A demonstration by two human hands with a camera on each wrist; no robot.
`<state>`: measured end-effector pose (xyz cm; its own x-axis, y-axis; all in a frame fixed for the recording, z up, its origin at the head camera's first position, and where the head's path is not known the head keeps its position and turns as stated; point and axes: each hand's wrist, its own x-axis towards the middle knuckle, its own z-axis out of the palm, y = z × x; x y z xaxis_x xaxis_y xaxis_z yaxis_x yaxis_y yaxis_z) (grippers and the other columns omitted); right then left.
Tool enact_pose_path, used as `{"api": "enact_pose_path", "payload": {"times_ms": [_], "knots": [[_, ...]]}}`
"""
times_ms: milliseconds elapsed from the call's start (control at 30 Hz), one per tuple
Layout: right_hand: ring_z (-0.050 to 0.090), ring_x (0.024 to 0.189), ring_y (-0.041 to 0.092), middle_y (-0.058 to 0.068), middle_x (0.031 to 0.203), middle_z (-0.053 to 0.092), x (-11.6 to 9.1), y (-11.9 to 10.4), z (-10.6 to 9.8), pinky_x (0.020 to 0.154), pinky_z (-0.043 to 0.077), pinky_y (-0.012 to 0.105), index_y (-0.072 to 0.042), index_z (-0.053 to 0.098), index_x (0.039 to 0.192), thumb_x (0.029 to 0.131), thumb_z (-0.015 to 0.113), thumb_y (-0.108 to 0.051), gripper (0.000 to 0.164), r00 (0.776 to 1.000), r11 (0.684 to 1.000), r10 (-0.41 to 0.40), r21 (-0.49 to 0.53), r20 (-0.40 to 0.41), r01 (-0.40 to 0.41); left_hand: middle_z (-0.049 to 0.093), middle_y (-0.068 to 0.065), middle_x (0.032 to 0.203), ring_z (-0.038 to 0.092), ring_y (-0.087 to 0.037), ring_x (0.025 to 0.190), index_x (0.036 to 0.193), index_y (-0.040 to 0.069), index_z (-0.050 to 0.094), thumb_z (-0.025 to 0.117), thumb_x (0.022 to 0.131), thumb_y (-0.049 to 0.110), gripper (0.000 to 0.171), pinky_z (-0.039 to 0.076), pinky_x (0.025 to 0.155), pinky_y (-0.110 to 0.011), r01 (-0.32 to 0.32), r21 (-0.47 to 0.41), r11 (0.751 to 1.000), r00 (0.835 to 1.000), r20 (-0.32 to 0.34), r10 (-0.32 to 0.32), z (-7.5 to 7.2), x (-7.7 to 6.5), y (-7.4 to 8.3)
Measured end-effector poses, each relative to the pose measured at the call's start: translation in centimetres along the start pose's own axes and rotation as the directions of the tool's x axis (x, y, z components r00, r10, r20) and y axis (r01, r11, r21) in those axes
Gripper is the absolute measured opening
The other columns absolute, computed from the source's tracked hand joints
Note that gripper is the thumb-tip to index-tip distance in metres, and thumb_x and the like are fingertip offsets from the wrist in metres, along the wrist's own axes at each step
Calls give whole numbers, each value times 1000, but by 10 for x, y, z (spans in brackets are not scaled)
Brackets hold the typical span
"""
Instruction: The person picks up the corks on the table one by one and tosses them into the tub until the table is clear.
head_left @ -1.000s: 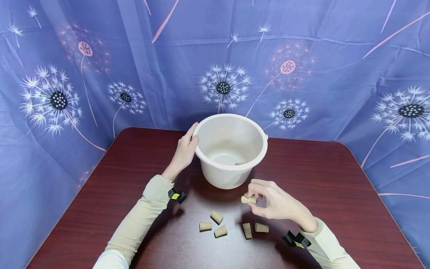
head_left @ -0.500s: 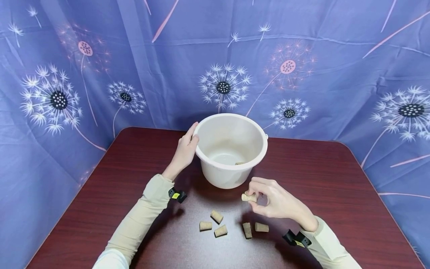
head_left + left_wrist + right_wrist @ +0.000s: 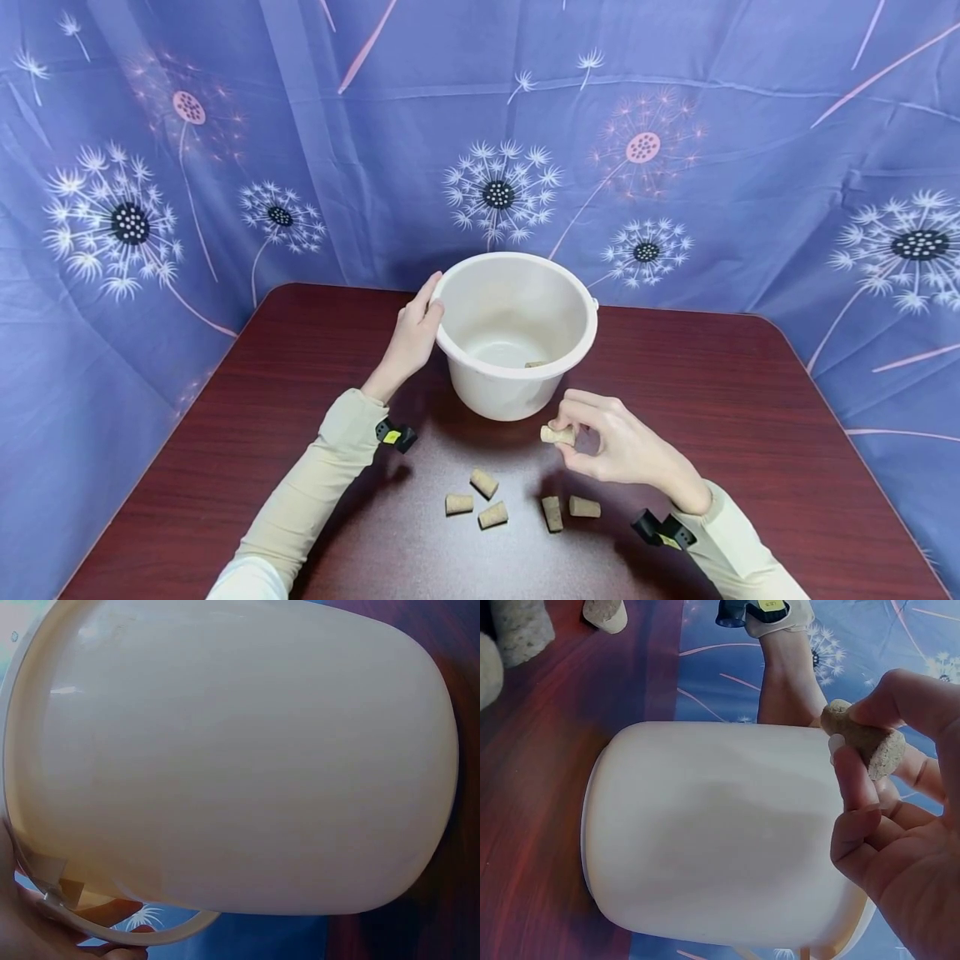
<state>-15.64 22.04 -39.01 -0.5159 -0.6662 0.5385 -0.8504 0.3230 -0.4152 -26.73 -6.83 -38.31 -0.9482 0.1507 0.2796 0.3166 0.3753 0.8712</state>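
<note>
A white bucket (image 3: 498, 396) stands upright toward the back of the table, with part of one cork (image 3: 535, 364) showing inside it. My left hand (image 3: 408, 337) grips its rim from the left; in the left wrist view the fingers (image 3: 112, 909) curl by the rim and the bucket's handle (image 3: 161, 935). In front of the bucket, at its right, my right hand (image 3: 622, 442) pinches a cork (image 3: 557, 435) between thumb and fingertips, above the table. The right wrist view shows this held cork (image 3: 866, 739) tilted between the fingers.
Several loose corks lie on the dark red table (image 3: 712, 400) nearer the front: one cork (image 3: 484, 483) in a cluster at the left, another cork (image 3: 552, 514) in a pair at the right. A blue dandelion-print cloth (image 3: 375, 167) hangs behind and at the sides.
My right hand has risen slightly toward the bucket with the pinched cork. The left hand, the bucket and the loose corks stay where they were.
</note>
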Motion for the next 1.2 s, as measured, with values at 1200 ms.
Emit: {"api": "enact_pose_path", "payload": {"times_ms": [1200], "knots": [[50, 67, -1, -11, 74, 49, 9, -5, -10, 64, 41, 10, -14, 53, 77, 67, 66, 2, 23, 992, 995, -85, -67, -93, 79, 34, -9, 156, 47, -25, 133, 154, 14, 28, 34, 102, 22, 53, 42, 106, -44, 7, -7, 1000, 1000, 9, -7, 0, 0, 0]]}}
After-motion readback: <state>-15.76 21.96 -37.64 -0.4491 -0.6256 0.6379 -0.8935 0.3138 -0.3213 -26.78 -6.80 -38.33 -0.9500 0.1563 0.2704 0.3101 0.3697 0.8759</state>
